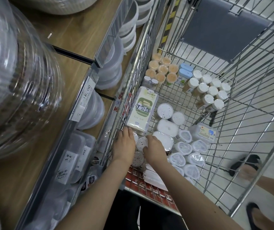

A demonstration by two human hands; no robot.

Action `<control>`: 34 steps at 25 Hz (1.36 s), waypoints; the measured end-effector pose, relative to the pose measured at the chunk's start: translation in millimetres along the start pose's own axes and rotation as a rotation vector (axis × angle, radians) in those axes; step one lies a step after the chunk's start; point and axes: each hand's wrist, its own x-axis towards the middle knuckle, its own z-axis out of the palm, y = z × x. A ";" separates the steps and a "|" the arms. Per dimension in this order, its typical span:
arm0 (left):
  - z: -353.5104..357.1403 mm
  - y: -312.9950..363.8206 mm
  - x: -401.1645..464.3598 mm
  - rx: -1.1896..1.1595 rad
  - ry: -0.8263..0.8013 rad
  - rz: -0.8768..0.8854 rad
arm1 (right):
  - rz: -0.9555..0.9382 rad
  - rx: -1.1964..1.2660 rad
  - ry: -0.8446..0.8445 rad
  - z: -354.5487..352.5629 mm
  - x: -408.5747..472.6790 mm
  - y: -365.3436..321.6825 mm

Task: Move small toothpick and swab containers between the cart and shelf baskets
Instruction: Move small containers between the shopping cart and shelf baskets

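Nearest the camera, both bare forearms are reaching down into the silver wire shopping cart [242, 123], and the left hand [124, 145] and right hand [154, 149] are closing in from either side on a cluster of small round white containers with perforated lids [142, 142] sitting in the cart's near left corner. The fingers of both hands are curling down around these containers, though whether either is actually lifting one I cannot tell. These little plastic tubs are likely weighing almost nothing and feeling stiff but slick, so pinching each around its side wall, just under the lid, looks safer than lifting by the lid, which might pop off. Just beyond the hands, a flat cream and green wrapped pack [142, 110] is leaning against the cart's left wall. Farther in, white-capped cylindrical bottles [211, 92] are lying bundled together, and orange-topped clear jars [162, 68] are standing at the far end. To the left, the wooden shelf [76, 35] is holding stacked translucent plastic tubs.
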 end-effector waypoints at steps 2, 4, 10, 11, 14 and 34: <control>-0.5 -2.2 4.4 0.005 -0.030 -0.003 | -0.002 0.003 -0.022 -0.6 1.5 2.5; 1.3 -4.3 6.5 0.020 -0.072 0.000 | -0.002 0.008 -0.037 -1.9 3.2 3.4; 8.0 -0.9 2.2 0.117 -0.144 0.014 | -0.002 -0.001 -0.058 -0.4 8.5 4.8; 8.3 -0.2 0.8 0.135 -0.155 0.023 | -0.007 -0.007 -0.063 -0.4 9.0 5.2; 6.0 0.1 -0.1 0.153 -0.205 0.036 | -0.035 -0.008 -0.071 -4.2 8.5 4.7; -163.9 32.8 -187.5 -0.211 0.155 0.157 | -0.304 -0.223 0.180 -156.9 -214.0 58.1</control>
